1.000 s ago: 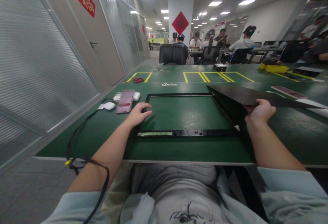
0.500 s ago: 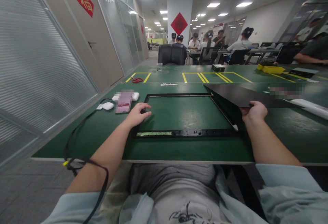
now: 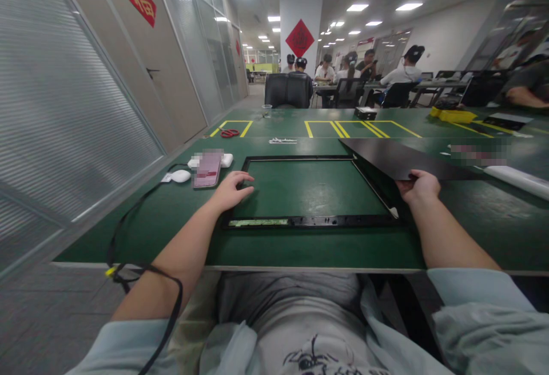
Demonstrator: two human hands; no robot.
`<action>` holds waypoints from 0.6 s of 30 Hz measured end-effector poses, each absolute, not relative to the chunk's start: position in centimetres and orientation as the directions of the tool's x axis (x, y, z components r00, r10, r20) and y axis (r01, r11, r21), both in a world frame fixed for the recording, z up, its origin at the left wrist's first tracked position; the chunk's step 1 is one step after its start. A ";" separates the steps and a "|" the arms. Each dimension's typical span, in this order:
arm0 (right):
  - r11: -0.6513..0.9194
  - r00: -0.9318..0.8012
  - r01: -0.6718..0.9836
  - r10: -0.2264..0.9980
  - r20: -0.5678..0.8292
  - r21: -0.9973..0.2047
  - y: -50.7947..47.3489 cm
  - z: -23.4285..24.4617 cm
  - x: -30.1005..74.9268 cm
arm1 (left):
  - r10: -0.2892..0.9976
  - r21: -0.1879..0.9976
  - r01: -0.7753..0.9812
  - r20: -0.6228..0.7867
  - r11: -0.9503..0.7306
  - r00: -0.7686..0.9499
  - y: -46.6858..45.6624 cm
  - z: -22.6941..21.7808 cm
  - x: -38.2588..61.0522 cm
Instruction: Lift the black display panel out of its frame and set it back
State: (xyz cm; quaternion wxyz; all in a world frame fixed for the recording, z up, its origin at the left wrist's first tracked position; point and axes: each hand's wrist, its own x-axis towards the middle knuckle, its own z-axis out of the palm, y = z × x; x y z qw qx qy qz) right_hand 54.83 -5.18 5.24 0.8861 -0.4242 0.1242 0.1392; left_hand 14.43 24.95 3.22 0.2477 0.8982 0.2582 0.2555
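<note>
A black rectangular frame (image 3: 338,222) lies on the green table in front of me, with a green strip (image 3: 257,223) along the left part of its near bar. My left hand (image 3: 232,190) rests across the frame's left bar, thumb and fingers apart and curved to the inside. My right hand (image 3: 422,187) grips the near edge of a thin dark panel (image 3: 386,156). This panel is tilted over the frame's right side, and its far left corner is by the frame's far right corner. A small white piece (image 3: 393,212) shows at the frame's near right corner.
Left of the frame lie a pink phone (image 3: 207,170) and a white rounded device (image 3: 180,176) on a black cord. Farther back are red scissors (image 3: 229,133), a cup (image 3: 266,110), a black box (image 3: 365,113) and a yellow tray (image 3: 452,115). A white roll (image 3: 521,183) is at right.
My right hand has shifted slightly left with the dark panel, whose upper face now shows a little more. My left hand and the frame have stayed in place.
</note>
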 end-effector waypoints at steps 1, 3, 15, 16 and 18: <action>0.584 0.932 -0.346 0.126 -0.339 -0.734 -5.1 5.1 54.9 | 0.589 0.575 0.338 0.331 -0.746 0.737 24.9 3.2 14.4; 0.555 0.934 -0.337 0.096 -0.344 -0.761 -5.1 5.0 55.1 | 0.587 0.570 0.340 0.329 -0.748 0.739 24.9 3.2 14.4; 0.518 0.932 -0.356 0.140 -0.333 -0.778 -5.0 3.9 55.7 | 0.577 0.551 0.344 0.331 -0.761 0.747 24.9 3.1 14.3; 0.503 0.932 -0.359 0.144 -0.334 -0.786 -5.0 3.8 55.8 | 0.576 0.553 0.341 0.331 -0.760 0.747 24.9 3.1 14.3; 0.475 0.932 -0.361 0.150 -0.330 -0.803 -5.0 3.8 55.9 | 0.575 0.559 0.336 0.331 -0.758 0.748 24.9 3.1 14.3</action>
